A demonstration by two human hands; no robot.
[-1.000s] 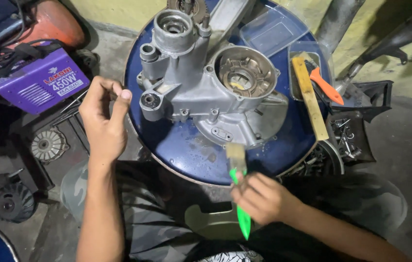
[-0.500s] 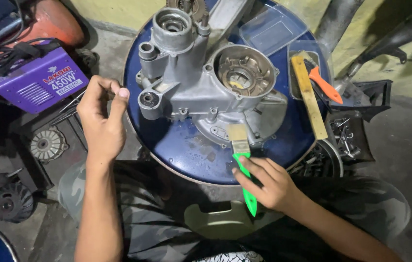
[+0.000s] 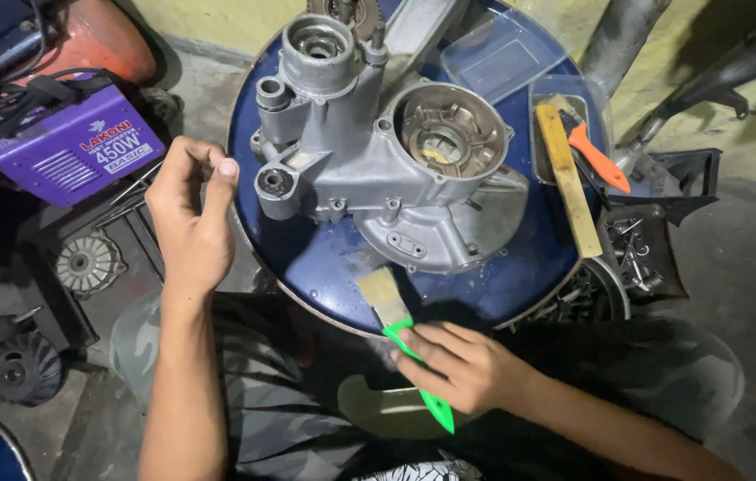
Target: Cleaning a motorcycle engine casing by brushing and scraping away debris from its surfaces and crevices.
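Brushing step: right hand (image 3: 471,365) grips green-handled brush (image 3: 404,343) at engine casing's (image 3: 387,169) 6 o'clock; left hand (image 3: 191,223) pinched, contents unclear

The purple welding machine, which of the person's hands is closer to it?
Left. The left hand is raised just right of the purple welding machine; the right hand holds the green-handled brush far off at the drum's near edge.

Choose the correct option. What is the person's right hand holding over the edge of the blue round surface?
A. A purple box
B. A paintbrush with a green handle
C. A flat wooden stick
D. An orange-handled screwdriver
B. The right hand grips the green handle of a paintbrush, its pale bristles lying on the blue round surface just in front of the grey metal engine casing.
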